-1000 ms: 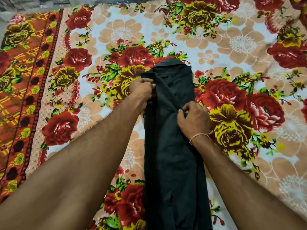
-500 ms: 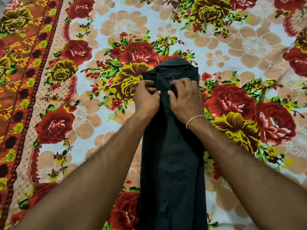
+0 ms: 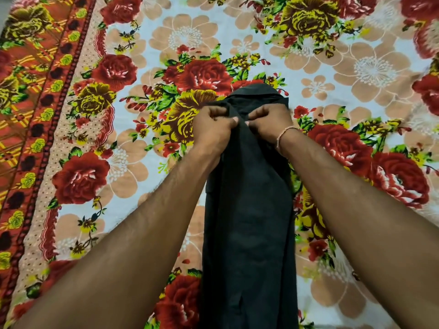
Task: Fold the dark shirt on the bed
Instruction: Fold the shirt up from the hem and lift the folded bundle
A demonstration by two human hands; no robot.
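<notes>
Left hand (image 3: 212,131): fingers curled, pinching the fabric of the dark, narrow, lengthwise-folded cloth shirt (image 3: 249,222) near its far end.
Right hand (image 3: 269,123): fingers curled, gripping the same shirt beside the left hand; thin thread bracelet (image 3: 282,135) at the wrist.
Shirt: lies flat as a long strip on the floral bedsheet (image 3: 142,174), running away from the person.
Bedsheet: red and yellow roses; orange patterned border left of the shirt.

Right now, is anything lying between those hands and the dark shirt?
Nothing visible. The left hand and right hand already pinch the dark shirt near its far end, and only the floral bedsheet surrounds it.
</notes>
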